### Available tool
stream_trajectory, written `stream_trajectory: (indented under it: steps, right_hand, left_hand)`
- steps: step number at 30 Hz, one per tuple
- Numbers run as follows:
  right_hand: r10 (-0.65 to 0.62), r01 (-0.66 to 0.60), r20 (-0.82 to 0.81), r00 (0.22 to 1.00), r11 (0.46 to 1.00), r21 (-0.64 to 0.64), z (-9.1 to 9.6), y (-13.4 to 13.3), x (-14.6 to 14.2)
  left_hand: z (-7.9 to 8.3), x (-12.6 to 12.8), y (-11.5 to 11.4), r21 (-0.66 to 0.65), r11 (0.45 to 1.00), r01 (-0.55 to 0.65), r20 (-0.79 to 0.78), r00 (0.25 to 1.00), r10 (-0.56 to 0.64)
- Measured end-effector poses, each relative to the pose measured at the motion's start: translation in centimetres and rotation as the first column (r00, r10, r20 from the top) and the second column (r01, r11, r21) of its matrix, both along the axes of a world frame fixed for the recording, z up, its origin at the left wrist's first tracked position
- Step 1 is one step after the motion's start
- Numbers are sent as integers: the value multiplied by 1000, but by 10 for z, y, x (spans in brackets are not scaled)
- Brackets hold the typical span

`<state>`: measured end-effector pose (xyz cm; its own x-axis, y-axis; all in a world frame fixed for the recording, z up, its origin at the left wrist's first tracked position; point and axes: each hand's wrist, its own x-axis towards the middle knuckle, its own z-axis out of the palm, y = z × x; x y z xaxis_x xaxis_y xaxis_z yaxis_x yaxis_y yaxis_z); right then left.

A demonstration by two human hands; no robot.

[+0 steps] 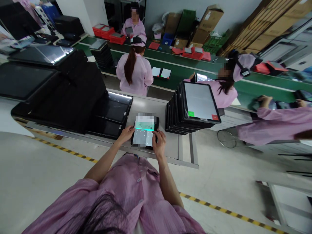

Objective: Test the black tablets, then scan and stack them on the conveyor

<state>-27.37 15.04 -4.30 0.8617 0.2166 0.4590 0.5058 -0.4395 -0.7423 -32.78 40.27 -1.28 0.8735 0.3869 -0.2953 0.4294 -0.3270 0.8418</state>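
A tablet (143, 135) with a lit screen lies flat on the grey top of the cart in front of me. Blurred blocks cover parts of its screen. My left hand (126, 134) grips the tablet's left edge. Over the right side of the screen is my right hand (159, 142), its fingers bent and apart, with a fingertip at the glass. To the right rises a tall stack of dark tablets, and the top tablet (201, 100) shows a pale screen with green and red corners. Left of my hands lie dark tablets (110, 112) in stacks.
Larger black screens (41, 53) are piled at the far left. Beyond the cart (174, 152) runs a green workbench (168, 83) with several people in pink working at it. Red trays (117, 38) and cardboard boxes (209, 19) stand behind. Yellow-black tape (219, 208) marks the floor.
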Motion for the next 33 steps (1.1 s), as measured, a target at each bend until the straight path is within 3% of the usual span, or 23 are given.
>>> stream_trajectory:
  steps: [9, 13, 16, 19, 24, 30, 33]
  right_hand:
    - [118, -118, -5, 993, 985, -125, 10, 9, 9]
    - [191, -185, 2, 982, 952, -243, 8, 14, 19]
    - [167, -147, 36, 985, 936, -319, 3, 9, 25]
    - [113, -81, 86, 990, 946, -314, 0, 7, 26]
    - [192, -148, 99, 976, 929, -339, 0, 13, 27]
    - [127, -88, 111, 986, 947, -310, 0, 9, 22]
    - [202, -158, 125, 971, 941, -299, 5, 16, 8]
  left_hand:
    - [-9, 0, 2, -20, 1000, -19, 46, 999, 20]
    - [-10, 0, 3, -12, 1000, -3, 42, 999, 4]
    - [-9, -1, 3, 5, 1000, 12, 28, 1000, -12]
    - [-8, -1, 3, 6, 1000, 22, 28, 999, -22]
    - [-8, 0, 2, 9, 1000, 10, 15, 1000, -10]
    - [-3, 2, 0, 35, 998, 49, -22, 999, -48]
    - [-1, 6, -4, 107, 993, 49, -52, 998, -44]
